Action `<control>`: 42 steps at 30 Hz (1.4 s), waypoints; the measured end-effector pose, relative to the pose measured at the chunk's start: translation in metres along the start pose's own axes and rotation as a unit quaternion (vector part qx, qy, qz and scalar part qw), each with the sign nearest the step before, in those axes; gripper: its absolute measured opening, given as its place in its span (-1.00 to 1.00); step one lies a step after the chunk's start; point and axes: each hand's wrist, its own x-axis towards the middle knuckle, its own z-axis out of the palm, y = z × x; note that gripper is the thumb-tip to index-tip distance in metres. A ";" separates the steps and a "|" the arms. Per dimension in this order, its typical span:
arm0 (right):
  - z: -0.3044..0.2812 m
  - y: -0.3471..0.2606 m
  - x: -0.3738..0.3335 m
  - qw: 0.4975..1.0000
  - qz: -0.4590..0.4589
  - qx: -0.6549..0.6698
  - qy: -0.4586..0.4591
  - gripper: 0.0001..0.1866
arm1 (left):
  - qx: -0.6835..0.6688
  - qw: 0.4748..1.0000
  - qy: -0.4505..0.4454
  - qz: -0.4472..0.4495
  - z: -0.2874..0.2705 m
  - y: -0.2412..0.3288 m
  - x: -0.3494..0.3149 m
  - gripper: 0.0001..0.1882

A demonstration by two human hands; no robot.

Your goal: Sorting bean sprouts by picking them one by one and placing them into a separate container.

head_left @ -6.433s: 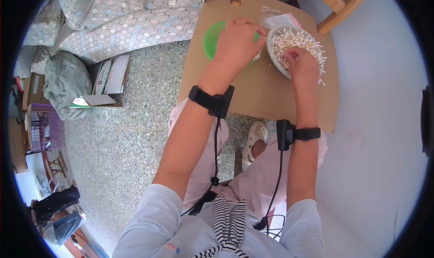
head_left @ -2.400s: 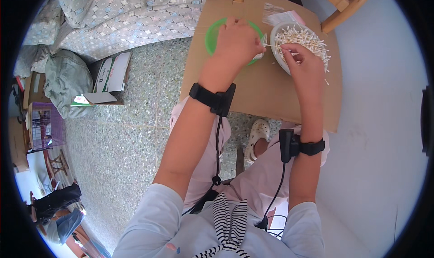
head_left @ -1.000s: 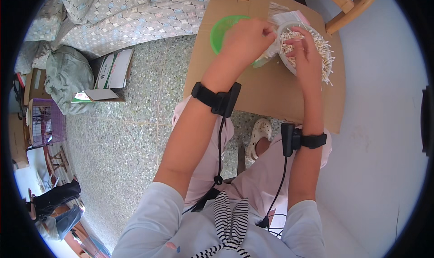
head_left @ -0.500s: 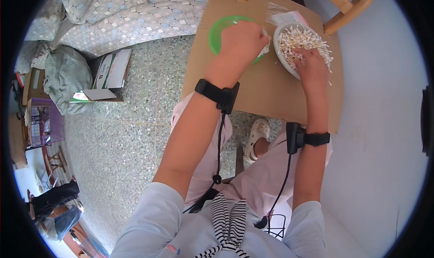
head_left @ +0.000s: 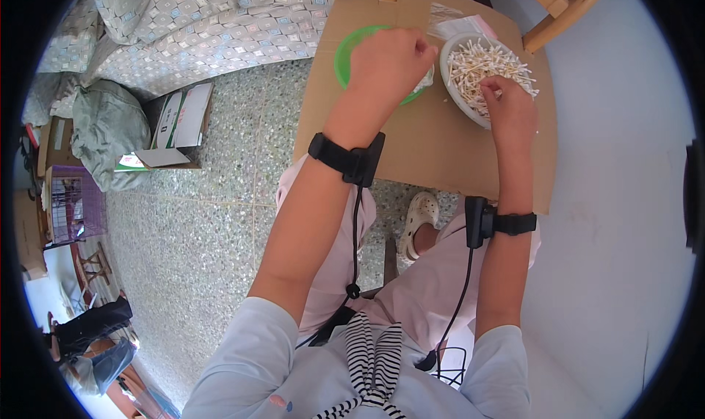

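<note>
In the head view, both bare hands work above a cardboard sheet. The left hand is over a green bowl, covering much of it, its fingers curled and the thumb drawn in toward them. A whitish, translucent piece of plastic shows below its fingertips at the bowl's right side — whether the hand grips it, I cannot tell. The right hand is at the white bowl just to the right, thumb and fingertips brought close together over the heap of cotton swabs; whether a swab is pinched between them is too small to tell. The swabs fill the white bowl in a loose tangle, some ends poking over its right rim. Behind that bowl lies a clear packet with a pink edge, and a wooden chair stands near the far right corner.
</note>
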 end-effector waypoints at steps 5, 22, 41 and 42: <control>0.001 0.005 -0.001 1.000 -0.019 0.015 0.015 -0.85 | 0.003 1.000 -0.009 0.010 0.000 0.003 0.000 -0.68; -0.041 0.056 -0.020 0.996 0.022 -0.013 -0.089 -0.69 | -0.021 0.999 -0.007 0.026 0.001 0.004 -0.002 -0.69; -0.021 0.060 0.004 0.993 0.022 0.079 -0.084 -0.77 | -0.014 0.999 -0.038 0.019 0.004 0.003 -0.002 -0.70; -0.018 0.062 0.005 0.993 0.009 0.094 -0.075 -0.77 | -0.015 0.999 -0.031 0.024 0.005 0.001 -0.002 -0.70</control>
